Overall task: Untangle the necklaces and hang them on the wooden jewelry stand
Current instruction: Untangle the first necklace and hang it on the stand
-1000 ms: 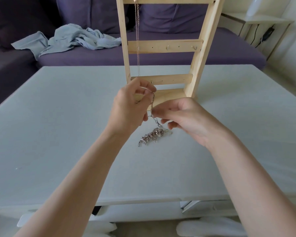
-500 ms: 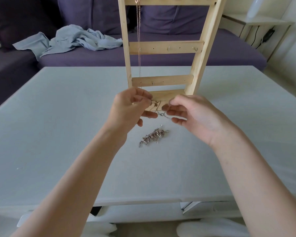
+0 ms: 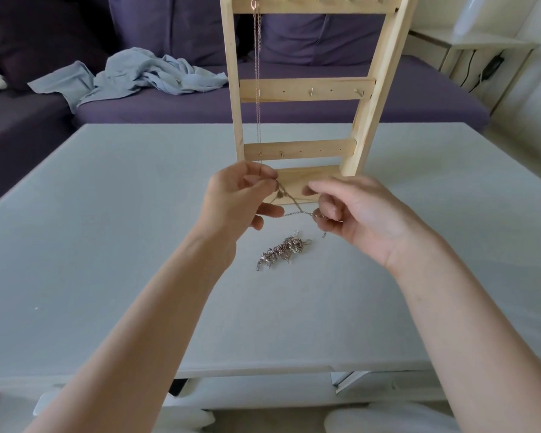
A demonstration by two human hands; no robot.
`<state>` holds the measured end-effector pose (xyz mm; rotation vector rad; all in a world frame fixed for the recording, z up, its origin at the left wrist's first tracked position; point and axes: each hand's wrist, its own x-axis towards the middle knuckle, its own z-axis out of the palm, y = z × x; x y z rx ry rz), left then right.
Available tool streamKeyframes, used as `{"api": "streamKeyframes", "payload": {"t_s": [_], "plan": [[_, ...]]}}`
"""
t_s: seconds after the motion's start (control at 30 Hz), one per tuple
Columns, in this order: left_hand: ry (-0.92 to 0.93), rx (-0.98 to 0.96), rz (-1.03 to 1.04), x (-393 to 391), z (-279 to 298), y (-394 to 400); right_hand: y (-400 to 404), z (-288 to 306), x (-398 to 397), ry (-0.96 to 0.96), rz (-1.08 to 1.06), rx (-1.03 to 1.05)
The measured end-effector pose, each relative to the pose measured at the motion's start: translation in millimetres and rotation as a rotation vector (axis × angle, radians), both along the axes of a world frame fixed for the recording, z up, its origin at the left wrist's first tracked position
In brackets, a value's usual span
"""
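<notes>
On the left, our left hand (image 3: 238, 198) pinches a fine chain (image 3: 289, 201) between thumb and forefinger, just in front of the base of the wooden stand (image 3: 303, 89). A second ago both hands were bunched together over one hanging strand; now they have drawn apart, and the chain is spread between them in several crossing strands with a small knot near the left fingertips. To the right, our right hand (image 3: 353, 214) grips the other end with curled fingers, a short tail dangling below it. We judge the tangle is opening up but not yet free, so hanging this chain has to wait.

Below the hands, a second, chunkier necklace (image 3: 281, 250) lies bunched on the table (image 3: 107, 245), untouched. One thin necklace (image 3: 257, 73) already hangs from the top rail of the stand, down its left side; the other hooks we can see are bare.

The table is pale grey and matte. Behind it runs a purple sofa (image 3: 294, 110) with a crumpled light-blue cloth (image 3: 138, 76) at the left, and a pale side table (image 3: 481, 48) stands at the far right.
</notes>
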<state>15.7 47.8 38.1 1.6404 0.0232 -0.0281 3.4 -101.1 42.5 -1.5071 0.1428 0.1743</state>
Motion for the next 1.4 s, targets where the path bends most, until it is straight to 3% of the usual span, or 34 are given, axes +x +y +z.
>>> {"api": "streamKeyframes", "payload": {"t_s": [0.67, 0.9, 1.1, 1.23, 1.4], "plan": [[-0.126, 0.048, -0.004, -1.2, 1.2, -1.4, -6.0, 3.5, -5.3, 0.001, 0.360, -0.193], [-0.097, 0.003, -0.032, -2.3, 1.0, -3.8, -2.1, -1.5, -1.3, -0.120, 0.028, -0.509], [-0.017, -0.078, -0.088, -3.0, -2.7, -8.1, -5.8, -0.8, 1.0, -0.105, -0.083, -0.340], [0.068, -0.147, -0.102, -0.4, -5.9, -6.9, -7.1, 2.7, 1.4, -0.051, -0.040, -0.146], [0.108, -0.076, -0.225, -2.6, -7.8, -9.4, -5.1, 2.9, 0.5, -0.049, 0.043, -0.101]]}}
